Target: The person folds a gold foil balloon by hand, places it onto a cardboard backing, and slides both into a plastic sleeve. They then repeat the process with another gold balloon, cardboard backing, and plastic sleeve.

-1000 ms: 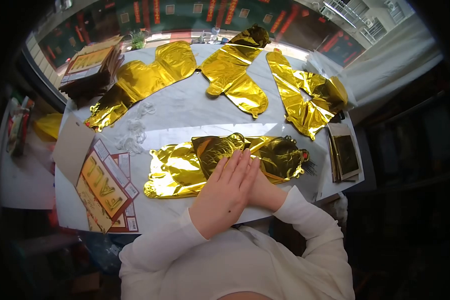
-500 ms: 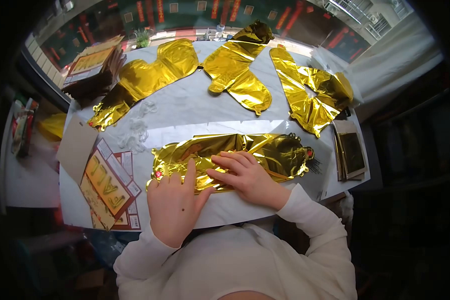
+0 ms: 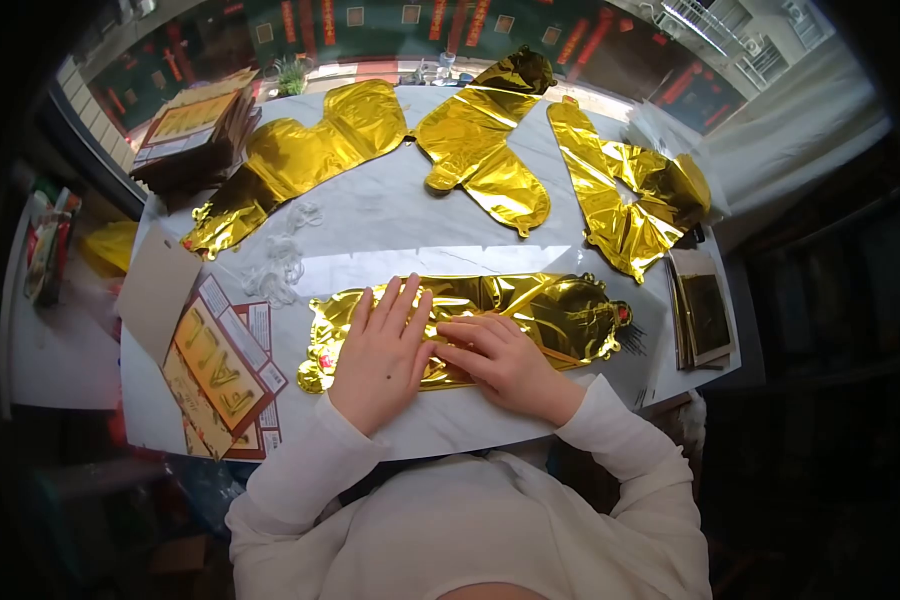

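A shiny gold foil balloon [image 3: 555,315], flat and folded into a long strip, lies across the front of the table. My left hand [image 3: 385,345] rests flat on its left half, fingers stretched away from me. Close beside it, my right hand [image 3: 500,365] lies palm down on the middle of the strip, its fingers pointing left and slightly bent. Both hands press on the foil without gripping it. Red marks show near the strip's two ends. Beyond its right end is a bundle of thin dark strands [image 3: 632,338].
Flat gold foil balloons [image 3: 320,140], [image 3: 485,145], [image 3: 635,200] lie along the table's far side. Printed cards [image 3: 220,365] and a grey-brown board [image 3: 158,290] lie at left, a package stack [image 3: 185,130] behind. Clear crumpled strips [image 3: 275,270] lie nearby. Dark flat packs [image 3: 700,305] lie at right.
My left hand has moved up and right from the strip's near left edge and now lies flat across it. The foil under it looks flatter. My right hand has barely moved.
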`<control>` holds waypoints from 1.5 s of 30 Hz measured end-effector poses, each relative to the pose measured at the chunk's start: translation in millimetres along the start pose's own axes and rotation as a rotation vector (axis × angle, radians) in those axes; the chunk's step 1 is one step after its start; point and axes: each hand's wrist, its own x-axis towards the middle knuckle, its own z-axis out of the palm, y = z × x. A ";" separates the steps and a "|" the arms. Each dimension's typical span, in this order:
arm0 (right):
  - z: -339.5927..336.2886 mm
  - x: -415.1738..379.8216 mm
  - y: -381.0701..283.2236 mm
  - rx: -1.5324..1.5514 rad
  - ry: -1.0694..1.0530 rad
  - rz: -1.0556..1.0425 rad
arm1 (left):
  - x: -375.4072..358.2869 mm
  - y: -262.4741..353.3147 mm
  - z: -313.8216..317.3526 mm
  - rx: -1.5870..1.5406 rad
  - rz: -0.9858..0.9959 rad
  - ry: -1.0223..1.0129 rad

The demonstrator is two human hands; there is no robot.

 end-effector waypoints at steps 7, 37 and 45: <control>-29.3 1.7 -7.4 -0.097 0.085 0.148 | 0.3 -1.7 6.0 -0.094 -0.016 0.008; -71.0 -40.6 81.2 -0.419 0.185 0.307 | 2.2 -1.2 -2.0 -0.016 -0.014 -0.012; -80.2 -35.5 78.2 -0.372 0.298 0.335 | 7.1 -5.0 1.0 -0.056 0.017 -0.017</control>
